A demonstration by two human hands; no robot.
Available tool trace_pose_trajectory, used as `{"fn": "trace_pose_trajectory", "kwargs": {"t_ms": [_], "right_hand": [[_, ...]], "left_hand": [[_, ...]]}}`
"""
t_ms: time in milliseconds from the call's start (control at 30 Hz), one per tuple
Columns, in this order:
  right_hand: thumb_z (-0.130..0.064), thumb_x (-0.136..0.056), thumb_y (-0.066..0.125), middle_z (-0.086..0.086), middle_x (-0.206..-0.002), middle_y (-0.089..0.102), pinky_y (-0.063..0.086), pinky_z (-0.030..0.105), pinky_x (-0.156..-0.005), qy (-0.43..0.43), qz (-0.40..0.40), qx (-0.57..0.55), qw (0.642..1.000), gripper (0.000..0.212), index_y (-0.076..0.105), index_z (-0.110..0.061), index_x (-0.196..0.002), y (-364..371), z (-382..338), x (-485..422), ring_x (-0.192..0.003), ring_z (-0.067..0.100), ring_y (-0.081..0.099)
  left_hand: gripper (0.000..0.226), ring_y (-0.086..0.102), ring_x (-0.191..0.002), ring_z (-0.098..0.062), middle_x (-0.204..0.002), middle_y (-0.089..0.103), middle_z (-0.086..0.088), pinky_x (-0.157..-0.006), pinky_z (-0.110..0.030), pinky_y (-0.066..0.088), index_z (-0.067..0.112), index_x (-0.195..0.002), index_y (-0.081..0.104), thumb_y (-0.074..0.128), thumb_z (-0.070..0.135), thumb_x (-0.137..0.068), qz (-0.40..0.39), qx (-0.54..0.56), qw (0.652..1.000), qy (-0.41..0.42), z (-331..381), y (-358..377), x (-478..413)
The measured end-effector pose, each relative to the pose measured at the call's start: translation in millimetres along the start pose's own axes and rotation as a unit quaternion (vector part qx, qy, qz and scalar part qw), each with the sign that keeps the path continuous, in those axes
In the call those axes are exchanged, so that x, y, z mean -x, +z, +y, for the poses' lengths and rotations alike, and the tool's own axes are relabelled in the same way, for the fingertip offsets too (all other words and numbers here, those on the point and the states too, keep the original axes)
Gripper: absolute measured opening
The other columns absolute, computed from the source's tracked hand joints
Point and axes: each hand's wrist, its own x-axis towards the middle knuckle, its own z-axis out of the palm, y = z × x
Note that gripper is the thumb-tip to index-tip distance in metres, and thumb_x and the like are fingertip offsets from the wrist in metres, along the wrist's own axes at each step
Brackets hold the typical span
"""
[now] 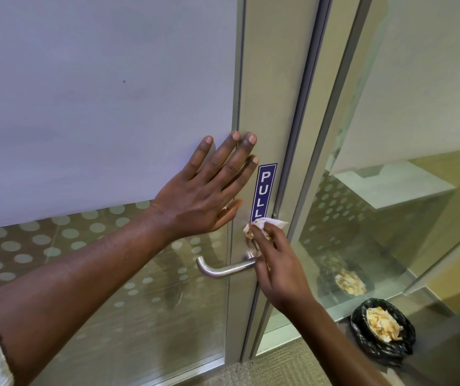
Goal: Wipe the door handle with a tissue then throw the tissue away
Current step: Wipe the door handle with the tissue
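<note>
From the head view I see my left hand (198, 190) flat on the glass door (98, 107), fingers spread wide, my right hand (277, 263) pinching a crumpled tissue (267, 224) against the door frame just above the silver door handle (223, 270), under the blue PULL sticker (265, 190), black bin (384, 330) with papers on the floor to the right

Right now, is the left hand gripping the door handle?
No. The left hand lies flat and open on the door, above the door handle.

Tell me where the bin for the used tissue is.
In the head view, the black-bagged bin sits on the floor at lower right, beside the glass panel, right of the door handle.
</note>
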Motion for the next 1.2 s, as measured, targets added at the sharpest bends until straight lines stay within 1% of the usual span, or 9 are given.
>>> {"fn": "trace_pose_trajectory", "kwargs": {"t_ms": [133,233,367,567,700,800,933,1067,1200], "right_hand": [[-0.013,-0.094,0.044,0.003,-0.139,0.049,0.037,0.011,-0.103,0.115,0.090,-0.112,0.983,0.057,0.042,-0.014,-0.151,28,8,17,-0.125,0.000,0.049],[-0.011,-0.091,0.043,0.005,-0.136,0.054,0.044,0.029,-0.108,0.199,0.087,-0.186,0.958,0.056,0.050,-0.016,-0.147,55,6,35,-0.125,0.014,0.055],[-0.011,-0.091,0.045,0.002,-0.137,0.055,0.042,0.044,-0.112,0.257,0.127,-0.231,0.930,0.047,0.061,-0.018,-0.135,69,-4,36,-0.131,0.012,0.052],[0.003,-0.087,0.050,0.001,-0.163,0.027,0.023,0.011,-0.114,0.169,0.100,-0.135,0.971,0.070,0.036,-0.013,-0.154,90,-25,53,-0.148,-0.002,0.024],[-0.008,-0.087,0.050,0.003,-0.157,0.039,0.044,0.031,-0.108,0.113,0.057,-0.064,0.990,0.061,0.044,-0.013,-0.148,108,-29,65,-0.144,0.016,0.038],[-0.014,-0.088,0.050,0.010,-0.159,0.037,0.034,0.043,-0.115,0.048,0.028,0.002,0.998,0.068,0.033,-0.007,-0.154,118,-26,56,-0.150,0.024,0.029],[-0.031,-0.103,0.035,0.022,-0.150,0.046,0.017,0.047,-0.120,0.013,0.097,0.080,0.992,0.057,0.029,-0.005,-0.153,118,-18,16,-0.144,0.034,0.030],[-0.032,-0.087,0.058,0.024,-0.133,0.060,0.032,0.058,-0.107,-0.001,0.146,0.158,0.977,0.066,0.038,-0.001,-0.143,127,-15,-5,-0.127,0.040,0.043],[-0.036,-0.084,0.057,0.025,-0.130,0.061,0.038,0.058,-0.103,0.023,0.172,0.153,0.973,0.070,0.039,-0.002,-0.143,132,-15,-19,-0.122,0.043,0.048]], "left_hand": [[0.072,0.020,-0.157,-0.042,-0.170,0.020,-0.024,-0.127,-0.057,0.007,0.003,-0.165,0.026,0.038,0.047,-0.109,0.000,0.000,1.000,-0.001,1,-1,0],[0.072,0.020,-0.157,-0.042,-0.170,0.020,-0.025,-0.127,-0.057,0.007,0.003,-0.165,0.026,0.037,0.047,-0.109,0.001,-0.003,1.000,-0.002,0,0,0],[0.072,0.021,-0.157,-0.042,-0.170,0.021,-0.025,-0.126,-0.058,0.010,0.003,-0.165,0.025,0.038,0.047,-0.109,0.000,-0.004,1.000,-0.002,0,0,0],[0.072,0.020,-0.157,-0.042,-0.170,0.019,-0.024,-0.126,-0.058,0.012,0.003,-0.165,0.024,0.038,0.047,-0.109,-0.003,0.004,1.000,-0.002,2,0,1],[0.071,0.019,-0.158,-0.042,-0.171,0.019,-0.024,-0.127,-0.057,0.008,0.003,-0.165,0.025,0.039,0.046,-0.109,-0.003,0.006,1.000,-0.004,1,0,1],[0.070,0.020,-0.157,-0.041,-0.170,0.020,-0.023,-0.128,-0.056,0.008,0.003,-0.164,0.029,0.043,0.044,-0.108,0.007,0.003,1.000,-0.007,1,-1,1],[0.066,0.021,-0.157,-0.041,-0.169,0.023,-0.023,-0.127,-0.057,0.010,0.003,-0.163,0.032,0.045,0.037,-0.108,0.016,0.008,1.000,-0.010,2,-1,0],[0.066,0.021,-0.157,-0.041,-0.169,0.023,-0.024,-0.127,-0.057,0.011,0.003,-0.163,0.032,0.048,0.032,-0.105,0.023,-0.002,1.000,-0.008,2,0,1],[0.068,0.022,-0.157,-0.041,-0.168,0.025,-0.024,-0.127,-0.057,0.012,0.003,-0.162,0.033,0.050,0.030,-0.102,0.026,-0.006,1.000,-0.011,2,0,1]]}}
